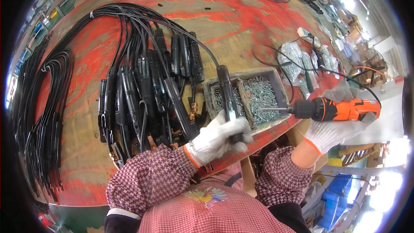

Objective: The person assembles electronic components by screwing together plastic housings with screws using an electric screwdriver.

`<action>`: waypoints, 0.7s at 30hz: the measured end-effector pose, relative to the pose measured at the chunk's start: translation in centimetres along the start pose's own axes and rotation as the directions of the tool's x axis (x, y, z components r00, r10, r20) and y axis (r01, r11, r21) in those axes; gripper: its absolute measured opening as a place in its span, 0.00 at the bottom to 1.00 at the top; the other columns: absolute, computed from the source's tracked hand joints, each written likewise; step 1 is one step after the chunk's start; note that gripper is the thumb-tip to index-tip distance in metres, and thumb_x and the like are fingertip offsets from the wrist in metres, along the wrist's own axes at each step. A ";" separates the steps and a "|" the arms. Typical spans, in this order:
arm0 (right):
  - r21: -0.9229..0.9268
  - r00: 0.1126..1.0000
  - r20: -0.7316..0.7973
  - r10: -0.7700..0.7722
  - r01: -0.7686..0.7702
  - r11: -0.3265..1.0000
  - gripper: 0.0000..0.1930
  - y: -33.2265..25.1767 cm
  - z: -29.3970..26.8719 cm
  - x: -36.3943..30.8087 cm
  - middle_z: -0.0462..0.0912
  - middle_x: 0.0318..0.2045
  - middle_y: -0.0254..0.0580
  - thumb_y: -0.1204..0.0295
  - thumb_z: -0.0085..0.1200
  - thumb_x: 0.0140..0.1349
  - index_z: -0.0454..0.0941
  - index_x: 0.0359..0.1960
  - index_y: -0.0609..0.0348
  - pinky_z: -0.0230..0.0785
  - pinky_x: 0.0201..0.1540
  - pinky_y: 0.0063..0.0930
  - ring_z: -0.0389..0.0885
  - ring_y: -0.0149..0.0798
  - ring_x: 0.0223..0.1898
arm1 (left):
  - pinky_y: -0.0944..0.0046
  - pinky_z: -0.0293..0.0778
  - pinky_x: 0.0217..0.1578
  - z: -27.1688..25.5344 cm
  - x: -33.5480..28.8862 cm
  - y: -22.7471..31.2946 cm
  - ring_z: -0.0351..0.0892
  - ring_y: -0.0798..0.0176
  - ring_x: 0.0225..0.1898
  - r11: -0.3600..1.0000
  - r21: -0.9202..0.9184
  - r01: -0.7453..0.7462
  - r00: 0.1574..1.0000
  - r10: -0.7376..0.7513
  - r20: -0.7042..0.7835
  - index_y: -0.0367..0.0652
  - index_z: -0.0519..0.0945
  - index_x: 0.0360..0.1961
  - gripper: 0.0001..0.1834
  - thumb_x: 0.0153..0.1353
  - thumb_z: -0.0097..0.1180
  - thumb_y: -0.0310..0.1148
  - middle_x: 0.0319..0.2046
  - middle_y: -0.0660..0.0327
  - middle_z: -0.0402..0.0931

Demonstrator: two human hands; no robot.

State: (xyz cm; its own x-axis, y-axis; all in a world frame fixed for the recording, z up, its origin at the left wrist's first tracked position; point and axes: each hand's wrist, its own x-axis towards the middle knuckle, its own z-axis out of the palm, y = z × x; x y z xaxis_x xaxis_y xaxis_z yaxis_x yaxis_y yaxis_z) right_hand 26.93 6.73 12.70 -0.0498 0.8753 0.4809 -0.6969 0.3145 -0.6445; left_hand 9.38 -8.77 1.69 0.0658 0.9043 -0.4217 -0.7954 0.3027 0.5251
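I'm gripping a black cable handle (225,86) in the left hand (221,137), over the screw box (280,87), and an orange drill (343,109) in the right hand (333,133). Its bit (276,109) is hovering apart, so I'm judging this piece unfinished; other handles (130,91) are lying piled, their state unclear.

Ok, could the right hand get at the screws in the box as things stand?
Probably not without freeing itself first: the right hand is wrapped around the orange drill. The screws lie uncovered in the box, though the bit crosses them in view.
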 end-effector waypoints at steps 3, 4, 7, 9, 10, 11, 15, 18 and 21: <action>-0.442 0.891 -0.391 -0.231 0.039 0.896 0.37 2.2 5.3 -1.8 0.77 0.37 0.40 0.37 0.47 0.64 0.66 0.60 0.57 0.75 0.35 0.32 0.77 0.38 0.33 | 0.73 0.72 0.22 -0.1 -4.6 1.1 0.77 0.71 0.24 0.957 0.276 -0.087 0.994 0.066 0.086 0.42 0.70 0.50 0.17 0.63 0.60 0.32 0.28 0.60 0.77; -0.496 0.897 -0.230 -0.377 0.226 0.839 0.34 2.6 3.4 -1.6 0.78 0.43 0.38 0.39 0.44 0.66 0.65 0.63 0.51 0.75 0.37 0.35 0.77 0.37 0.34 | 0.74 0.66 0.18 0.9 -7.3 2.9 0.74 0.73 0.20 0.949 0.314 -0.014 0.998 -0.008 0.069 0.42 0.69 0.52 0.19 0.63 0.60 0.32 0.25 0.60 0.76; -0.539 0.907 -0.320 -0.274 0.064 0.840 0.32 -0.1 1.5 -0.6 0.68 0.63 0.44 0.53 0.44 0.70 0.57 0.69 0.60 0.68 0.62 0.38 0.74 0.43 0.57 | 0.72 0.58 0.15 -1.8 -15.2 4.6 0.64 0.75 0.14 0.995 0.087 0.039 0.989 -0.026 -0.147 0.36 0.66 0.62 0.30 0.59 0.60 0.29 0.20 0.66 0.71; -0.485 0.883 -0.400 -0.244 0.021 0.874 0.30 0.3 3.3 -0.7 0.71 0.61 0.43 0.55 0.43 0.71 0.60 0.68 0.58 0.70 0.59 0.37 0.76 0.42 0.53 | 0.72 0.67 0.18 -6.3 -20.0 5.5 0.70 0.72 0.17 0.935 0.350 -0.050 0.798 0.248 -0.550 0.38 0.75 0.53 0.21 0.61 0.58 0.37 0.23 0.66 0.74; -0.395 0.878 -0.436 -0.197 0.010 0.919 0.30 0.9 4.1 -0.9 0.72 0.60 0.42 0.54 0.44 0.70 0.61 0.69 0.56 0.70 0.58 0.37 0.76 0.41 0.53 | 0.72 0.70 0.20 -8.3 -23.2 4.9 0.74 0.72 0.20 0.861 0.508 -0.029 0.617 0.415 -0.668 0.38 0.76 0.53 0.24 0.61 0.58 0.43 0.26 0.65 0.76; -0.371 0.889 -0.427 -0.164 -0.006 0.929 0.30 1.9 5.3 -1.3 0.72 0.60 0.42 0.54 0.44 0.70 0.61 0.69 0.56 0.70 0.58 0.37 0.76 0.41 0.53 | 0.66 0.76 0.28 -12.1 -25.7 3.0 0.80 0.67 0.26 0.763 0.609 0.219 0.295 0.543 -0.786 0.40 0.77 0.52 0.24 0.61 0.57 0.46 0.29 0.59 0.81; -0.474 0.929 -0.290 -0.230 0.069 0.878 0.32 4.9 10.4 -3.6 0.72 0.51 0.42 0.49 0.42 0.69 0.61 0.67 0.55 0.73 0.46 0.36 0.75 0.39 0.44 | 0.53 0.76 0.44 -19.2 -34.7 -2.8 0.82 0.45 0.41 0.589 0.400 0.702 -0.267 0.739 -0.619 0.47 0.79 0.50 0.23 0.56 0.63 0.46 0.43 0.50 0.81; -0.465 0.972 -0.173 -0.158 0.060 0.883 0.33 4.8 9.5 -3.7 0.73 0.38 0.44 0.44 0.40 0.68 0.63 0.62 0.60 0.71 0.34 0.33 0.73 0.37 0.33 | 0.51 0.76 0.45 -19.8 -33.4 -1.5 0.80 0.44 0.43 0.376 0.418 0.827 -0.265 0.916 -0.300 0.47 0.80 0.48 0.20 0.55 0.62 0.41 0.47 0.50 0.77; -0.357 0.978 -0.202 -0.046 -0.030 0.934 0.32 4.8 13.0 -5.0 0.72 0.31 0.43 0.41 0.40 0.68 0.66 0.54 0.59 0.67 0.30 0.31 0.71 0.38 0.29 | 0.50 0.74 0.50 -19.1 -24.8 3.8 0.79 0.45 0.47 0.126 0.757 0.641 -0.062 0.992 -0.113 0.46 0.80 0.48 0.18 0.56 0.60 0.36 0.47 0.49 0.78</action>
State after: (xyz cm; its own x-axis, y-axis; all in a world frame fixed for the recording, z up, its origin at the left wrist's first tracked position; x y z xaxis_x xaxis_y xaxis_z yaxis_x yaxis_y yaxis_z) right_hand 14.57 -0.89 14.92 0.1277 0.9163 0.3796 -0.3939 0.3981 -0.8285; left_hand -6.80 -35.81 0.04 -0.8607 0.2099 0.4638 0.3980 0.8456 0.3558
